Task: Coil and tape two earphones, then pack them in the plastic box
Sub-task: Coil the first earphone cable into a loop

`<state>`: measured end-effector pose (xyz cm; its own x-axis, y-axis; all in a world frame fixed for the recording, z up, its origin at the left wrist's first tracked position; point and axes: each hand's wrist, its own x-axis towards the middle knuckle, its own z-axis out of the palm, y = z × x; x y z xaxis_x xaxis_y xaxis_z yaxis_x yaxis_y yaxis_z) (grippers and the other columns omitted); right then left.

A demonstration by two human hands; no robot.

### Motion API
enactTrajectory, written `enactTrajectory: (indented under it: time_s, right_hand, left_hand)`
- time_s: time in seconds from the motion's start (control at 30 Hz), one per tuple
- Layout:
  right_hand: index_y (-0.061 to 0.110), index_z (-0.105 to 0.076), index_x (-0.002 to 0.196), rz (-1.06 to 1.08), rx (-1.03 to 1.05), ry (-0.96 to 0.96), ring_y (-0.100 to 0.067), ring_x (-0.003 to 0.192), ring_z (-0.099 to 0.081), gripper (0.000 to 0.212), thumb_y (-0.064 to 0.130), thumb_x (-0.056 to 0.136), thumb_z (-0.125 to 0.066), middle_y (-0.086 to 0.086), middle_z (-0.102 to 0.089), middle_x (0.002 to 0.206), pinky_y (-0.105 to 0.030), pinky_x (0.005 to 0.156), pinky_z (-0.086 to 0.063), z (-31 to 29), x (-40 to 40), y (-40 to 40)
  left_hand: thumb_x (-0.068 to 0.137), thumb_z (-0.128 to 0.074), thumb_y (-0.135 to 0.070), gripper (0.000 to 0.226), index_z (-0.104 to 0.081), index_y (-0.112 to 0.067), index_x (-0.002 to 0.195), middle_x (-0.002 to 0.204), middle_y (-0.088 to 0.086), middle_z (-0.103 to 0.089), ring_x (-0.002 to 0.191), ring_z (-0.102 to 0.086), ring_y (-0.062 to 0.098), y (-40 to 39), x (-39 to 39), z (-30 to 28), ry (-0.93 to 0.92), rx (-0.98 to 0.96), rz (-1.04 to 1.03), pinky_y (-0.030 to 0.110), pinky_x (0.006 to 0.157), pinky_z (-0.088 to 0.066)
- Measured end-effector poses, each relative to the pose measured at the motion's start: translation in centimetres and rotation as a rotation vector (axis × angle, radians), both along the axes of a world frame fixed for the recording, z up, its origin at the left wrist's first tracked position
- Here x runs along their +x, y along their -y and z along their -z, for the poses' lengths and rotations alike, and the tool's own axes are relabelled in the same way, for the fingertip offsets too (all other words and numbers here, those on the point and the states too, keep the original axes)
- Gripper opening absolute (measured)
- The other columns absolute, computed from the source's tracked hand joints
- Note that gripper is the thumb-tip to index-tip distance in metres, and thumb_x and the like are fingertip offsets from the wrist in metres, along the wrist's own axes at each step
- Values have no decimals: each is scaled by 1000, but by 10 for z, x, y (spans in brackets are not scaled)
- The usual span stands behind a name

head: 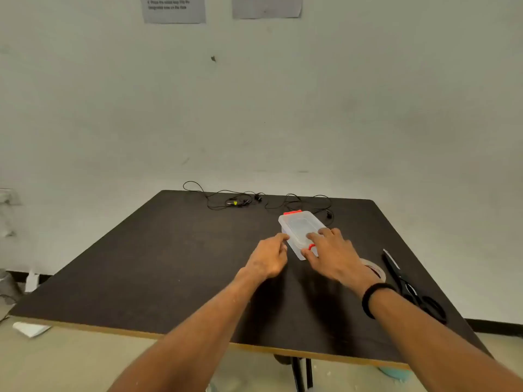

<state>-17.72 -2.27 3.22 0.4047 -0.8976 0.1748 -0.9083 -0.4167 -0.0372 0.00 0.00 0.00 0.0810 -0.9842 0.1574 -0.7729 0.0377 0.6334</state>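
A clear plastic box (297,226) with red latches and its lid on lies on the dark table (169,264), right of centre. My right hand (332,254) rests on the lid's near end, fingers spread over it and thumb at the near red latch. My left hand (270,256) touches the box's left side with its fingertips, the other fingers curled. Two black earphones lie loose and uncoiled at the table's far edge: one (226,200) to the left, the other (305,205) just behind the box.
A roll of tape (377,268) sits behind my right wrist, partly hidden. Black scissors (410,287) lie along the table's right edge. The wall stands close behind the table. Paper scraps lie on the floor at left.
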Motion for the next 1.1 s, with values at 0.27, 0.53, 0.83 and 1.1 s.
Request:
enactTrajectory:
  time_s: [0.27,0.53,0.83,1.1]
  right_hand:
    - [26,-61,134,104,-102,-136,-26,124,-56,50,61,104,-40,-6,-62,135,-48,97,-53,-5,-23,9]
    - [18,-73,115,152,-179,13,-22,93,-73,52,60,103,-47,-5,-77,112,-41,89,-62,-32,-11,70]
    - [14,-76,102,-95,37,84,-30,100,-69,15,20,94,-65,-8,-75,106,-42,87,-58,-21,67,189]
    - [10,-68,108,-36,118,100,-41,107,-67,24,29,93,-66,-19,-70,113,-48,91,-59,20,134,217]
  left_hand:
    - [105,-41,-24,42,-47,-26,146,126,-4,-72,118,-64,26,23,-21,9,20,-57,80,53,102,-50]
    - [103,-54,-27,37,-58,-26,139,115,-4,-76,110,-68,20,84,1,31,-37,-162,117,45,103,-52]
    - [97,-63,-24,12,-75,-22,98,95,-4,-71,85,-67,14,169,75,41,-91,-186,-271,31,83,-56]
    - [100,-60,-29,19,-74,-23,111,99,-3,-78,94,-72,20,182,89,41,-188,-190,-373,39,87,-59]
